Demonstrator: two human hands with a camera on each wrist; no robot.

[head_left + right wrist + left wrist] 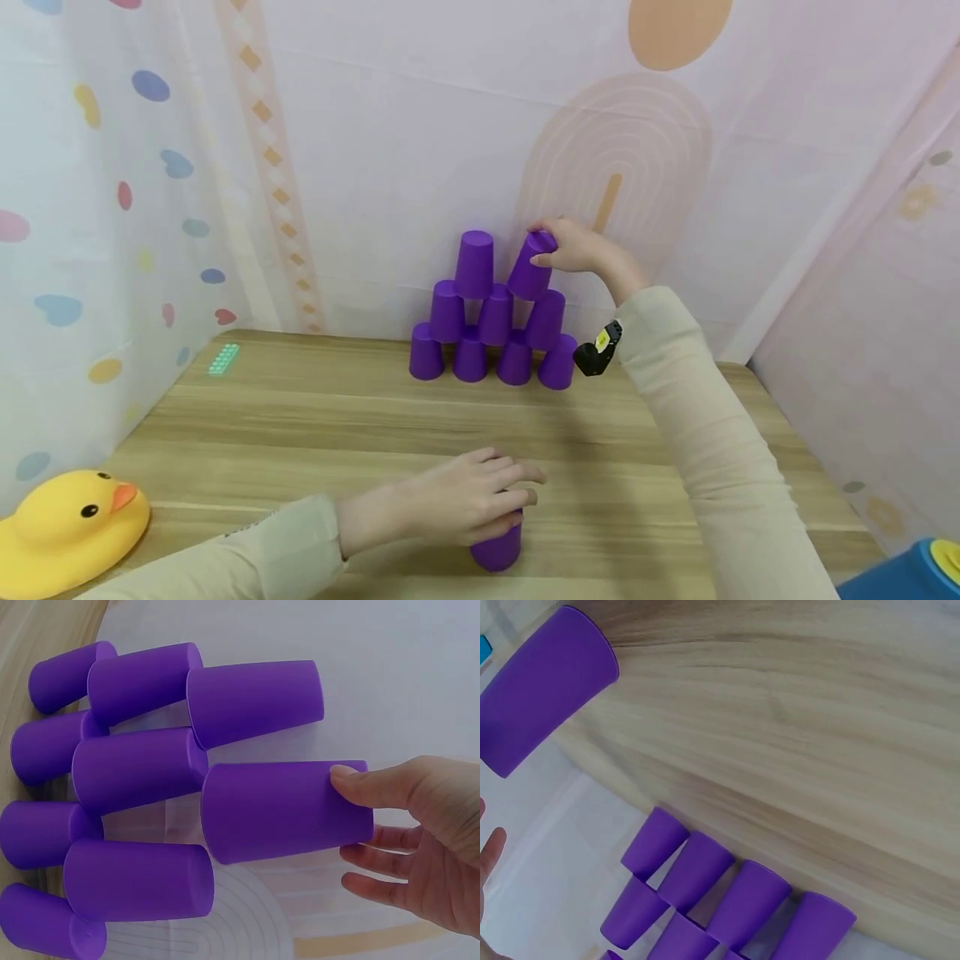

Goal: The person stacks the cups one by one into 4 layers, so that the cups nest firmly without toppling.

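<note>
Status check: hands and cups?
Right hand grips tilted purple plastic cup on pyramid's third row. Left hand grips purple cup on table. Nothing blocking.

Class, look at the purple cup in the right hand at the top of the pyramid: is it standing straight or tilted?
Tilted. The cup leans left, the right hand gripping its top, unlike the straight neighbour.

cup pyramid (pixel 491 321) at table's (pixel 337 417) back, lone cup (pixel 497 546) in front.

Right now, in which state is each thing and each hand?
Cup pyramid: standing, cups upside down, third row unfinished.
Tilted cup: held at the third row.
Right hand: grips the tilted cup.
Front cup: upside down on the table.
Left hand: rests on the front cup.
</note>
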